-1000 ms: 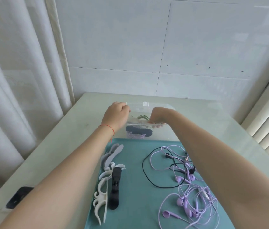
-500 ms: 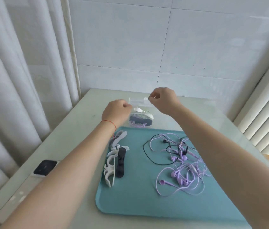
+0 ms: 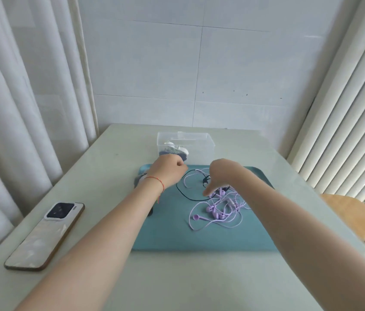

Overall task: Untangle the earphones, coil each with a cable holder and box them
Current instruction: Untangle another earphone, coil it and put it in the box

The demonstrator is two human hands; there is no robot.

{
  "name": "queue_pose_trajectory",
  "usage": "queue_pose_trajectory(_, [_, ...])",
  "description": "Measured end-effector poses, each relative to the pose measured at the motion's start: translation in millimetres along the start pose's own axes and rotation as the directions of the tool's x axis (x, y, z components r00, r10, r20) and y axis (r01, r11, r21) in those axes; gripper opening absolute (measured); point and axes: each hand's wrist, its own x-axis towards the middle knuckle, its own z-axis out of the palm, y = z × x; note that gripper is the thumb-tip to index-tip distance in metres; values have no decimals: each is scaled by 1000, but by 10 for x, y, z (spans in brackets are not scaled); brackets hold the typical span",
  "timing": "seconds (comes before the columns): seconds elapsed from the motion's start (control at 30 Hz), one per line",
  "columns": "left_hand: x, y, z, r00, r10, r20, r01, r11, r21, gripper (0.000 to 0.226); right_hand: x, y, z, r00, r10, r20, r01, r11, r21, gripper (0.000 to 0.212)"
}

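**Both hands off the box, over the mat**

Your left hand [image 3: 168, 170] is curled into a loose fist at the mat's far-left corner; I cannot tell whether that grip holds anything. Your right hand [image 3: 218, 176] hangs palm down with relaxed fingers pointing at the tangle, grip apart, holding nothing, fingertips just above the cables.

The purple earphones [image 3: 218, 211] lie knotted on the teal mat [image 3: 199, 236], crossed by a black cable [image 3: 184, 194]. The clear box [image 3: 186, 147] sits just beyond the mat's far edge, with coiled sets inside at its left.

Versus half a second ago: both hands were up at the box rim; they have come back to the mat. Your left arm now covers the cable holders, only a grey tip [image 3: 138, 179] showing.

The phone [image 3: 45, 235] lies near the tabletop [image 3: 100, 176] left edge, well apart from the mat. Bare surface lies nearest you and right of the mat
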Motion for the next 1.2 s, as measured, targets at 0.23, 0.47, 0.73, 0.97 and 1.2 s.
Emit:
queue_pose_trajectory(0.23, [66,262,91,995,66,79,-67,998,7,16,-70,195,-79,994,-15,-104,18,999,29,25])
queue_pose_trajectory(0.47, [158,763,38,979,125,163,-54,921,-387,19,-285,539,-557,948,-19,-317,290,460,839,10])
queue_pose_trajectory(0.73, [360,820,-3,984,-164,75,169,692,-702,35,-291,934,-573,938,-7,-346,211,804,556,14])
queue_pose_trajectory(0.97, [366,565,70,939,-290,184,342,839,-424,13,-67,1037,-27,999,-29,-40,47,798,601,10])
queue_pose_trajectory(1.2, [187,739,167,975,65,214,19,930,-366,23,-82,808,-226,963,-26,-269,236,564,791,7])
